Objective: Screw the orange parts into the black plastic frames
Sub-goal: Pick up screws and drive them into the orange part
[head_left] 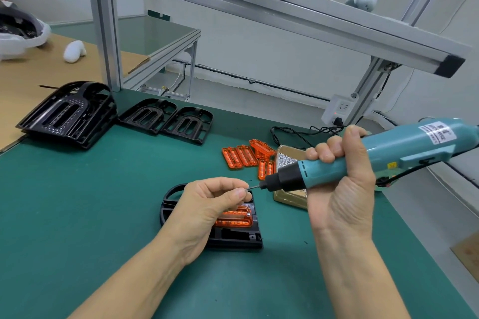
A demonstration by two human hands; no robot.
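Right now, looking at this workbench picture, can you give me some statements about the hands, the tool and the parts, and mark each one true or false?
1. The right hand grips a teal electric screwdriver. True.
2. The left hand pinches a small screw at the screwdriver's bit tip. True.
3. The black frame under the left hand has no orange part in it. False: an orange part already sits in that frame.
4. The spare orange parts lie stacked on the cardboard at the far left. False: they lie on the green mat, beside the screw tray.
5. More black frames wait at the back of the mat. True.
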